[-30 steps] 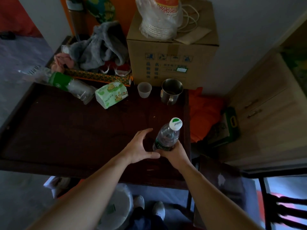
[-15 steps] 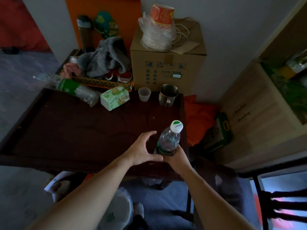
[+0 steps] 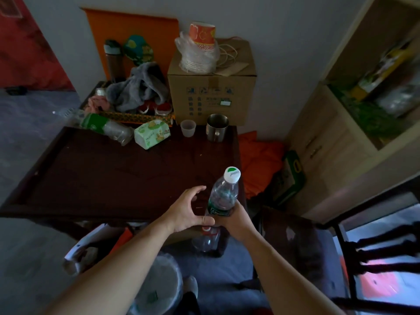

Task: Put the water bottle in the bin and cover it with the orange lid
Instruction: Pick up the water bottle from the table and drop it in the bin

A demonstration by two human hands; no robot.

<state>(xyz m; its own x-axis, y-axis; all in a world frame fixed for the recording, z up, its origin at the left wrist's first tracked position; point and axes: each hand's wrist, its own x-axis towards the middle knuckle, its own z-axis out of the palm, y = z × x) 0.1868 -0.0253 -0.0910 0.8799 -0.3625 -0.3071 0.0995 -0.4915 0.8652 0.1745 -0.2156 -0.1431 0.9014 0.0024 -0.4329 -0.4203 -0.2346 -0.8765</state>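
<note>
A clear water bottle (image 3: 223,194) with a white and green cap and a green label is upright over the near right corner of the dark wooden table (image 3: 113,173). My right hand (image 3: 235,220) grips its lower half. My left hand (image 3: 187,209) is beside it on the left with fingers spread and its thumb close to the bottle. A round bin with a pale liner (image 3: 159,283) stands on the floor below my left forearm. An orange flat piece (image 3: 122,238) shows under the table edge; I cannot tell whether it is the lid.
A cardboard box (image 3: 211,92), a metal mug (image 3: 217,127), a plastic cup (image 3: 188,128), a tissue pack (image 3: 151,135) and a lying bottle (image 3: 102,126) line the table's far side. Another clear bottle (image 3: 205,241) lies under the table. A dark chair (image 3: 363,246) stands at right.
The bottle has come off the table and toward me, now over the near edge, with my right hand still on it. My left hand stays alongside. My view has pulled back.
</note>
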